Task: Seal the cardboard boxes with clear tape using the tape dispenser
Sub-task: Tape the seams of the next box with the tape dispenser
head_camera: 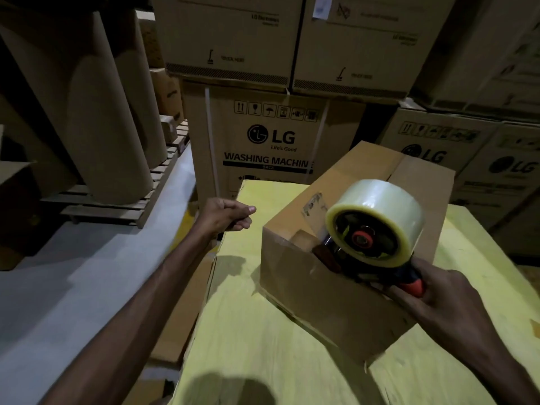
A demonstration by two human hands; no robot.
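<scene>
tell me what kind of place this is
Probably a warehouse or appliance stockroom: washing machine boxes stacked high, big cardboard rolls on a wooden pallet, and the right hand holding a tape dispenser at a small box.

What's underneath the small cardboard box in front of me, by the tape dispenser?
The cardboard box sits on a yellow surface, seemingly the top of a larger carton. Whether anything lies between them can't be seen, since the box covers that spot.
</scene>
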